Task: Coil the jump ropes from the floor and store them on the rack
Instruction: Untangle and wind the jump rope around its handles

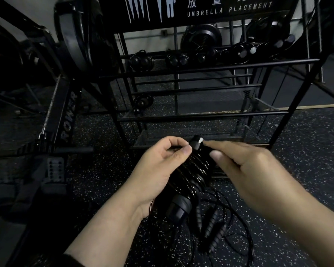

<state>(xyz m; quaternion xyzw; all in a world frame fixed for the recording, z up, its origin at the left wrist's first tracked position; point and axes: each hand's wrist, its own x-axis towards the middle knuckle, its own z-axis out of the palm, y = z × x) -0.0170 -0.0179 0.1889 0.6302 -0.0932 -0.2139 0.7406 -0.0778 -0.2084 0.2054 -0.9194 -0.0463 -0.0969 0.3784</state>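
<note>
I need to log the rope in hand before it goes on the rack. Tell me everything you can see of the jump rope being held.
The jump rope is black, its thin glossy cord wound in many turns round the paired handles into a compact bundle, tilted away from the camera. A silver-tipped handle end shows at the top, a thick black cap at the bottom. The left hand grips the bundle, fingers pinching near the top; the right hand pinches at the upper end. It is held above the speckled floor, before the rack.

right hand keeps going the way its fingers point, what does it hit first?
Likely the silver-tipped end of the jump rope handle: the right hand points left at it, fingertips at or touching it. Past that, the left hand.
</note>
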